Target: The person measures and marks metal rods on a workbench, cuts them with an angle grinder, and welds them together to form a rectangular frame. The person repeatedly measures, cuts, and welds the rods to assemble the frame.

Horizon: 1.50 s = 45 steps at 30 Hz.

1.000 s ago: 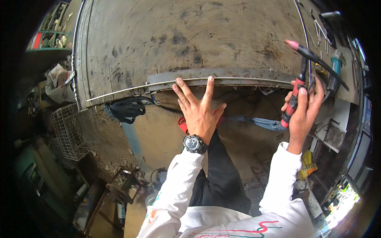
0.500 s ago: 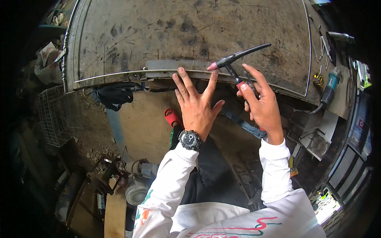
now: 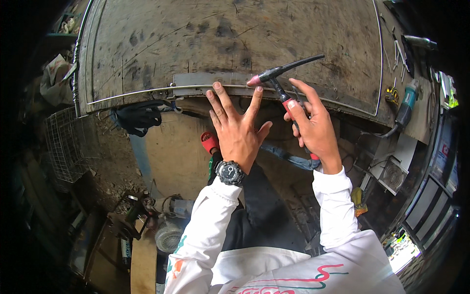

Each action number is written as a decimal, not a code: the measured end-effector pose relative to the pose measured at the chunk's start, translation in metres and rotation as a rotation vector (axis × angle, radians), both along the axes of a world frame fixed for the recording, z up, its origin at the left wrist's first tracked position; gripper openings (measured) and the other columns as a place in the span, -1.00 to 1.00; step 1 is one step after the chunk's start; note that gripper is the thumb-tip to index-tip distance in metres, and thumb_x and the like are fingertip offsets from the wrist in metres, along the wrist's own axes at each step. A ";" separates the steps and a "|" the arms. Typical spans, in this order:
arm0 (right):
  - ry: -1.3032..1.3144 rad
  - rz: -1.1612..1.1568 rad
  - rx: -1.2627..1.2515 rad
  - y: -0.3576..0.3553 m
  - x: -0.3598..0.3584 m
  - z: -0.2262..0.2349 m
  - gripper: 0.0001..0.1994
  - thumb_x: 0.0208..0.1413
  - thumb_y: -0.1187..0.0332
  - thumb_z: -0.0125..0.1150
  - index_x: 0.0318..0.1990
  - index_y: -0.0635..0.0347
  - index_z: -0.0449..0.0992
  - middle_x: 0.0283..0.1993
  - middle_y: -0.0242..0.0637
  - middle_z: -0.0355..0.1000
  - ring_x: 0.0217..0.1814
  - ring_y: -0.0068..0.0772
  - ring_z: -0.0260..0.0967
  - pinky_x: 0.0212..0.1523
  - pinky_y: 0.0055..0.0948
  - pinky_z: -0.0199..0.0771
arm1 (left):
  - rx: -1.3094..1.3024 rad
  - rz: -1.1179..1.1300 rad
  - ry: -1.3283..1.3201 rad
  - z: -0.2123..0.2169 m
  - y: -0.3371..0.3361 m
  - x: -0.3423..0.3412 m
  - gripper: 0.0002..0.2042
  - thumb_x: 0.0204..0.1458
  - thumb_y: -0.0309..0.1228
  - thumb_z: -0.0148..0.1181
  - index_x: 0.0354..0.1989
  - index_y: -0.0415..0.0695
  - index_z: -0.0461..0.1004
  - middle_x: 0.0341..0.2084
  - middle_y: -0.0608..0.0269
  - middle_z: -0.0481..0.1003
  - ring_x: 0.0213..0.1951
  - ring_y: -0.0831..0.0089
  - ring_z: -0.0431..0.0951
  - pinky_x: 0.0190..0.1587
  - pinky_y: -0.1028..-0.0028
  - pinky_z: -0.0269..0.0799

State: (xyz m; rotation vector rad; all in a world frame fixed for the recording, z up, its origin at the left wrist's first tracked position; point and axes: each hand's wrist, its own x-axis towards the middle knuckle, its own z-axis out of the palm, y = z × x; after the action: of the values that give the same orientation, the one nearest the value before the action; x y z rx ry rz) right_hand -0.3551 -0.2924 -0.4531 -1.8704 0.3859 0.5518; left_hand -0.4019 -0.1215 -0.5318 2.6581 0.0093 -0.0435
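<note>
My left hand (image 3: 238, 139) is spread open, palm down, at the near edge of the wooden worktable. Its fingertips rest at a thin metal rod (image 3: 132, 93) and a flat grey metal strip (image 3: 193, 79) along that edge. My right hand (image 3: 319, 130) is closed around the red and black handle of a TIG welding torch (image 3: 270, 75). The torch's pink nozzle points left and sits close to the rod, just above my left index fingertip. Its long black back end slants up to the right. Whether the nozzle touches the metal I cannot tell.
At the right of the worktable (image 3: 161, 29) lie a teal angle grinder (image 3: 407, 105), a yellow tape measure (image 3: 391, 96) and several thin rods. Dark cloth (image 3: 139, 117) hangs under the left edge. A wire cage (image 3: 68, 142) and a fan-shaped guard (image 3: 169, 238) are below.
The whole view has shifted slightly, so the table and both hands appear a little further left. My right hand and the torch have shifted slightly left too. Both hands keep the same pose.
</note>
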 end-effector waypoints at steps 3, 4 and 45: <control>-0.035 0.044 -0.066 -0.001 0.001 0.001 -0.53 0.39 0.24 0.24 0.41 -0.02 0.40 -0.24 -0.21 0.60 -0.44 -0.58 0.47 -0.35 -0.48 0.47 | -0.007 0.001 -0.002 0.000 0.001 0.000 -0.02 -0.07 -0.02 0.56 0.57 0.54 0.13 0.59 -0.39 -0.34 0.58 -0.45 -0.33 0.42 -0.25 0.20; -0.088 0.057 -0.074 -0.001 0.000 0.000 -0.53 0.39 0.25 0.23 0.41 0.00 0.40 -0.18 -0.17 0.62 -0.37 -0.51 0.51 -0.28 -0.46 0.49 | -0.012 0.003 0.001 0.001 0.000 0.000 -0.03 -0.07 -0.02 0.56 0.57 0.55 0.13 0.59 -0.39 -0.34 0.58 -0.45 -0.33 0.42 -0.26 0.20; -0.292 0.126 -0.117 -0.002 -0.005 -0.010 -0.54 0.40 0.27 0.21 0.39 0.12 0.39 0.23 0.06 0.55 0.30 0.06 0.55 0.20 -0.23 0.52 | -0.029 0.019 -0.017 -0.005 -0.001 0.000 0.02 -0.20 -0.07 0.66 0.53 0.52 0.23 0.59 -0.32 -0.30 0.57 -0.49 -0.31 0.51 -0.19 0.07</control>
State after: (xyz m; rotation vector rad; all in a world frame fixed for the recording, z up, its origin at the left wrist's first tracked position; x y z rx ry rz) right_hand -0.3600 -0.2942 -0.4630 -2.0626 0.1091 0.3376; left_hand -0.4023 -0.1222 -0.5370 2.6289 0.0278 -0.0155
